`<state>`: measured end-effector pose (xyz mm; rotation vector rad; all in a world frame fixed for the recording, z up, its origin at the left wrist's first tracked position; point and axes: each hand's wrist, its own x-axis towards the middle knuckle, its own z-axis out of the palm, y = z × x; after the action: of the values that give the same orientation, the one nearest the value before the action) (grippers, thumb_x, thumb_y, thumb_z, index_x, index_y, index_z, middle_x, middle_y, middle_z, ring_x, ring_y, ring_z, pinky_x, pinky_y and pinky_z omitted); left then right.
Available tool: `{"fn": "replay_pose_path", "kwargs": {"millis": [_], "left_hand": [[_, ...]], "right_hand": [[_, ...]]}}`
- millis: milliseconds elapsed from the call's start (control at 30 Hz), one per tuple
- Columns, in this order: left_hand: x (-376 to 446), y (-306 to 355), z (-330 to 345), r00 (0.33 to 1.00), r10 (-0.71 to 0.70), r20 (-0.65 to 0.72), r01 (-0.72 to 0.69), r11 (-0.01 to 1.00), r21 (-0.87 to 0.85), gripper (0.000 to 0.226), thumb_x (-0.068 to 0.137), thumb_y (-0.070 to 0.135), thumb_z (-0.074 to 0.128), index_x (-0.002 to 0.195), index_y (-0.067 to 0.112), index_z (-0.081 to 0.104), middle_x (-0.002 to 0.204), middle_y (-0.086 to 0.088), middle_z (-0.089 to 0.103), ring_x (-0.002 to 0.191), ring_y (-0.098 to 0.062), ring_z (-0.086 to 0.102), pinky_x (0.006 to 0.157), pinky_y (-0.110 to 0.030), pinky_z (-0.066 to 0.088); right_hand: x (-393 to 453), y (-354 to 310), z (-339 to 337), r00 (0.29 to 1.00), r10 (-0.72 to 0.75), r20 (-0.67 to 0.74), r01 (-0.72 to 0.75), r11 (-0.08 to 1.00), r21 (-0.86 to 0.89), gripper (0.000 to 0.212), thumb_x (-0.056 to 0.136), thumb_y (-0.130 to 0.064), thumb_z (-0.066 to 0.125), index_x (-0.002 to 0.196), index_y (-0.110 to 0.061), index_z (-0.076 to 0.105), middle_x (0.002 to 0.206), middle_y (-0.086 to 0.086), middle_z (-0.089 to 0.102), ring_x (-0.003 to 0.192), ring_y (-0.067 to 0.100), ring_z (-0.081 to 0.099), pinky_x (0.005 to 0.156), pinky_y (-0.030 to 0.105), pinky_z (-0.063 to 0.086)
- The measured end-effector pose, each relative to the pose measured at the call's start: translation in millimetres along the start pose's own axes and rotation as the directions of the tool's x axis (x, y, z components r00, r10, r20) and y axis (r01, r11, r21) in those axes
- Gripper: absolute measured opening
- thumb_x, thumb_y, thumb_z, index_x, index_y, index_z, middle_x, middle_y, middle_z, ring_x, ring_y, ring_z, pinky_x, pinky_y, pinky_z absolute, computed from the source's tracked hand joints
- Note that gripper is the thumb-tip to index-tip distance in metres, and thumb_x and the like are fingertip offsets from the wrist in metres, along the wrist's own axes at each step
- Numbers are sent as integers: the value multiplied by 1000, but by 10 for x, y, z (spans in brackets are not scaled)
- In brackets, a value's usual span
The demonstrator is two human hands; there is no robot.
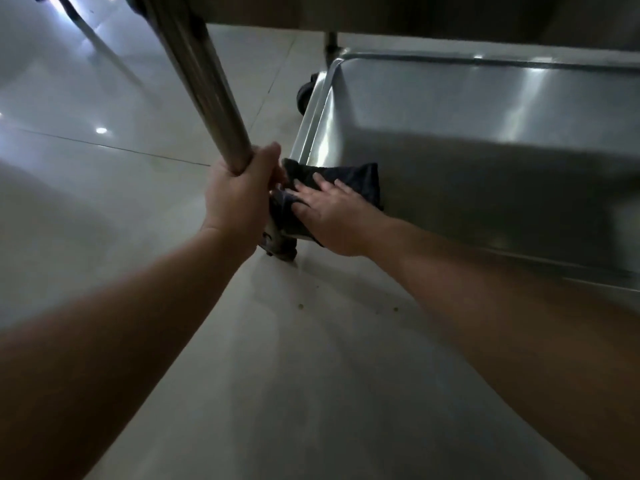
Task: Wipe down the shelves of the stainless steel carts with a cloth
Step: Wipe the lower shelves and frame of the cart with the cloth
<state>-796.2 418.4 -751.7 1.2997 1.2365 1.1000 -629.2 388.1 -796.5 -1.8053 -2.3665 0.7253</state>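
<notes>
Right, your right hand (332, 216) fingers (311, 190) lie straight and spread, pressing flat on the dark cloth (349, 178) at the near-left corner of the cart's bottom shelf (485, 133). Your left hand (239, 199) fingers are wrapped round the cart's upright post (207, 88).

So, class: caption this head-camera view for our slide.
Left hand grips cart post; right hand presses dark cloth on bottom shelf.

Commercial kitchen or service area, stainless steel cart (485, 133), glossy tiled floor (86, 168)
</notes>
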Motion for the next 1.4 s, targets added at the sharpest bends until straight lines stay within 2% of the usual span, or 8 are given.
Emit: {"fn": "replay_pose_path", "kwargs": {"millis": [167,433,533,667,800,933,1067,1400], "left_hand": [[54,-83,60,998,33,-57,-32,999,7,27,77,43,67,54,31,61,56,3,56,61,-21,56,67,-36,49],[33,-100,111,991,90,-95,-96,994,-59,22,82,20,62,63,15,52,55,1,48,54,-15,49,58,-31,48],[11,-90,147,990,95,-106,-102,993,-57,21,76,26,61,62,14,50,52,3,47,50,-14,47,52,-29,46],[35,-154,126,987,108,-121,-118,990,-75,23,75,26,63,60,13,50,52,-2,45,49,-18,44,49,-31,42],[22,-240,75,988,109,-109,-119,989,-92,24,77,25,64,57,26,51,54,-1,45,52,-23,43,51,-34,40],[-5,-242,68,991,93,-93,-102,991,-89,27,76,25,63,55,22,47,54,0,45,53,-23,44,52,-34,42],[-21,-175,93,990,88,-114,-96,993,-68,30,73,26,61,57,17,37,57,-12,37,57,-28,38,57,-43,38],[-48,-157,111,990,67,-121,-80,991,-106,24,68,27,61,52,23,45,53,-1,40,55,-21,37,53,-36,35]], "right_hand": [[-519,417,81,979,175,-100,-182,981,-64,72,100,-62,15,166,-32,14,173,-15,8,159,10,-2,128,36,-3],[-35,1261,-402,771,605,-199,-620,784,-15,71,105,-58,12,167,-23,11,175,-7,2,161,24,-2,129,49,2],[538,813,-387,839,517,-170,-529,849,-26,68,107,-54,15,167,-23,10,175,-8,1,161,23,-3,129,48,0],[454,210,-98,981,178,-83,-184,980,-78,66,107,-54,20,167,-27,9,174,-12,4,160,14,-4,129,41,-3],[-110,400,-17,991,-118,56,124,985,-118,68,101,-62,15,165,-40,11,167,-27,2,154,-3,-10,124,29,-10],[370,842,-337,985,154,-72,-164,969,-183,67,107,-55,25,166,-27,13,173,-11,8,160,13,1,129,38,1],[1162,1070,-699,858,497,-127,-506,862,-44,69,107,-55,14,167,-22,9,175,-6,2,161,23,-2,129,48,1],[844,271,-233,950,299,-85,-300,954,6,64,108,-52,16,167,-27,7,174,-11,2,160,16,-3,129,42,-3]]}}
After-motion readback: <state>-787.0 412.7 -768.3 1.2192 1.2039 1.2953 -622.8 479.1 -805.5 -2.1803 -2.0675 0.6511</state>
